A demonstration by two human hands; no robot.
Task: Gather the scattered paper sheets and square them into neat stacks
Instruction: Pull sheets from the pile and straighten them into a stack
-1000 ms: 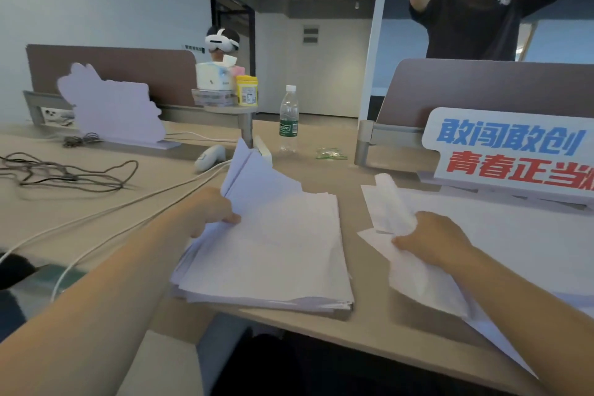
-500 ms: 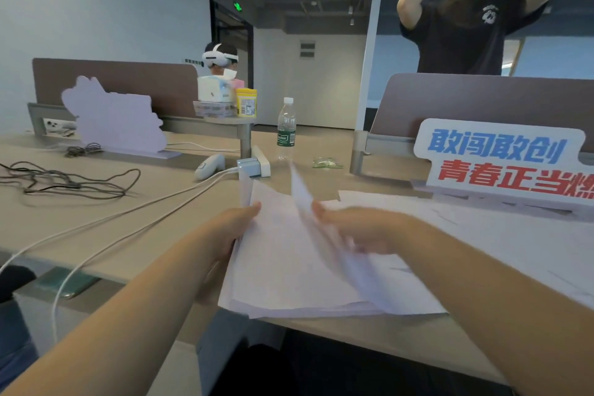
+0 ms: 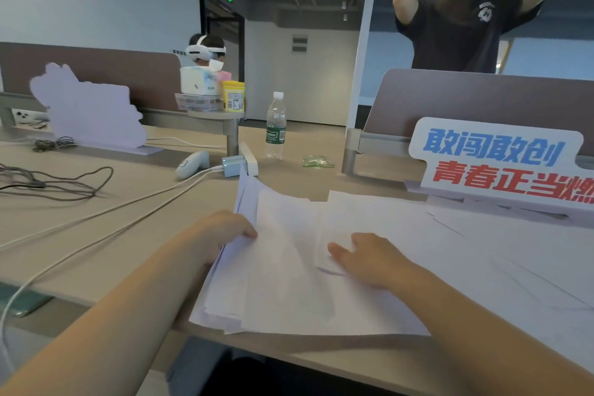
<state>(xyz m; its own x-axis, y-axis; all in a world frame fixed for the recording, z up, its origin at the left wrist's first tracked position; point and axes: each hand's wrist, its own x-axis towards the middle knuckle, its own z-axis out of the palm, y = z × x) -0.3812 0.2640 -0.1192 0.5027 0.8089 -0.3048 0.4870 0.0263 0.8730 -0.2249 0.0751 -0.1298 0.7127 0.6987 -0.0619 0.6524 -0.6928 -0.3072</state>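
- A loose stack of white paper sheets (image 3: pixel 289 283) is lying at the near edge of the beige wooden desk (image 3: pixel 112 235), its near corners overhanging the edge slightly and its layers fanned out unevenly along the left side.
- The left hand (image 3: pixel 225 231) is gripping the stack's left edge, fingers curled around the sheets with the thumb on top.
- The right hand (image 3: pixel 366 257) is resting open and flat on top of the stack, palm down, fingers pointing left.
- More scattered white sheets (image 3: pixel 482 251) are spreading over the desk to the right, overlapping the stack and reaching under a white standing sign with blue and red characters (image 3: pixel 501 164).
- Behind the stack, a clear plastic water bottle with a green label (image 3: pixel 275 125) is standing upright, near a white power adapter (image 3: pixel 234 165) and a white handheld controller (image 3: pixel 193 164).
- White cables (image 3: pixel 96 225) are running across the desk on the left, with a tangle of dark wires (image 3: pixel 54 180) further back.
- A person in a black T-shirt (image 3: pixel 466 26) is standing beyond the brown divider panel (image 3: pixel 482 96), arms raised.
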